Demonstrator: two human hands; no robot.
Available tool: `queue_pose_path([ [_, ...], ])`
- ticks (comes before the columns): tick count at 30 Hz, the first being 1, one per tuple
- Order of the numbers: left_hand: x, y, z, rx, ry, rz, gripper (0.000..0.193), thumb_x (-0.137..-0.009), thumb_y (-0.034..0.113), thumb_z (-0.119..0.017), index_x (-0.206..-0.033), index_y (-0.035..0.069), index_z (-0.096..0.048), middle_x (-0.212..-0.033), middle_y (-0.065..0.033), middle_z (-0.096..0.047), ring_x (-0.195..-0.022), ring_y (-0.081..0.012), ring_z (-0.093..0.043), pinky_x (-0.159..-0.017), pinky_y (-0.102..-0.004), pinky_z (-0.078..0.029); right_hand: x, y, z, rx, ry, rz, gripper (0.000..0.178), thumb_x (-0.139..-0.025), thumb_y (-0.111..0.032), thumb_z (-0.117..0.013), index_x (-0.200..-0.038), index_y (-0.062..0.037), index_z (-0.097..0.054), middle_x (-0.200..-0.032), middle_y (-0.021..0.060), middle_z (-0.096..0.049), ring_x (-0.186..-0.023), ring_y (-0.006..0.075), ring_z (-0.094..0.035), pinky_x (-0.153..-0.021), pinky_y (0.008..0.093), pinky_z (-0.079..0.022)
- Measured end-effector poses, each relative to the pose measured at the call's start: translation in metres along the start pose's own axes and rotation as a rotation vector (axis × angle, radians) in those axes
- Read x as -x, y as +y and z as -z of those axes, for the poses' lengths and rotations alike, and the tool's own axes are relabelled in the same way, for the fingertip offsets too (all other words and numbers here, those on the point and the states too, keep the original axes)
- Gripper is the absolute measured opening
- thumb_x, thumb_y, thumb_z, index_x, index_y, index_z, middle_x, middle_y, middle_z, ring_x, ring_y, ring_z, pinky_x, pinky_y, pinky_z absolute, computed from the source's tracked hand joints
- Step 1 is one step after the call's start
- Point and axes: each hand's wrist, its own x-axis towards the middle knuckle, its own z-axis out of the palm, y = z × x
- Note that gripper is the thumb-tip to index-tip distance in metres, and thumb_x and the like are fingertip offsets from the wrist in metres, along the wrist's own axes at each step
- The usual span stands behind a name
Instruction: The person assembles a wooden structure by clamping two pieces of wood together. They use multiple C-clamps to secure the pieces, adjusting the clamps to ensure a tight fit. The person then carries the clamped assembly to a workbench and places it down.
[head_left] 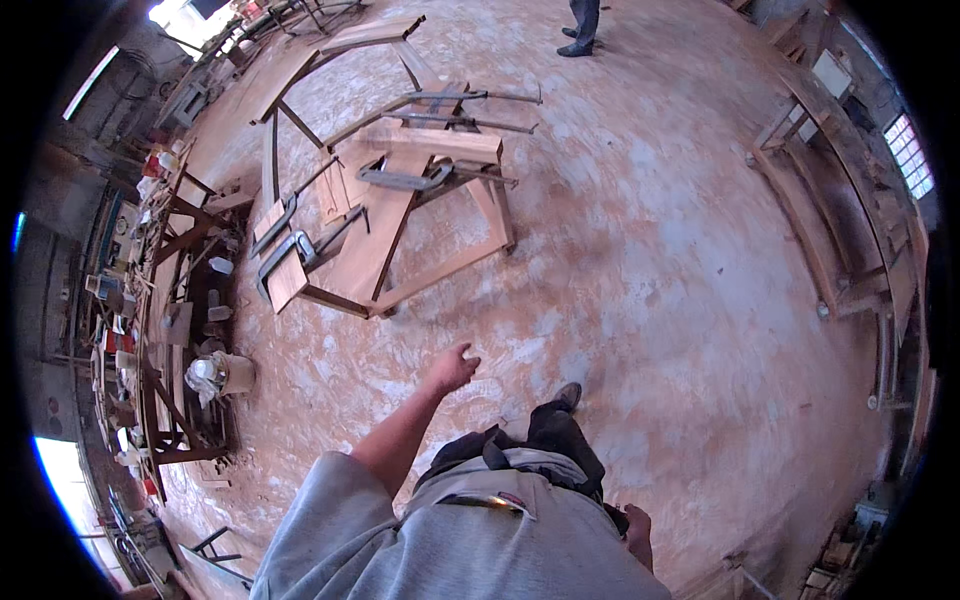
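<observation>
My left hand hangs in front of me over the floor, its fingers loosely bent and apart, with nothing visible in them. My right hand is low by my right hip, its fingers curled at a small dark thing that I cannot make out. Ahead and to the left, a wooden frame with angled legs bears several boards. A wide plank runs across it. Several clamps grip the boards, among them a G-clamp at the near left and another G-clamp near the middle. Neither hand touches them.
A cluttered workbench runs along the left wall, with a pale bucket beside it. Another person's legs stand at the far side. A wooden framework leans at the right. The concrete floor is dusty.
</observation>
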Motion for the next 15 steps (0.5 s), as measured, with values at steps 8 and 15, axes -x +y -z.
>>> queue_pose_path([
  [8, -0.069, 0.144, 0.051, 0.140, 0.285, -0.104, 0.059, -0.086, 0.017, -0.055, -0.139, 0.001, -0.034, -0.068, -0.0076, -0.059, -0.054, -0.0143, -0.055, -0.052, -0.0293, -0.048, -0.097, -0.179, 0.044, -0.167, 0.045, -0.181, 0.021, -0.089, -0.023, -0.051, -0.101, -0.0054, -0.051, -0.070, 0.0079, -0.054, -0.050, 0.0196, -0.054, -0.046, 0.0351, -0.049],
  [15, -0.148, 0.244, 0.134, 0.113, 0.562, -0.194, 0.050, -0.084, 0.016, -0.052, -0.130, -0.002, -0.046, -0.064, -0.0052, -0.057, -0.052, -0.0126, -0.055, -0.051, -0.0284, -0.047, -0.140, -0.320, 0.030, -0.183, 0.075, -0.110, 0.016, -0.091, -0.023, -0.049, -0.093, -0.0081, -0.049, -0.066, 0.0057, -0.051, -0.049, 0.0168, -0.051, -0.045, 0.0326, -0.049],
])
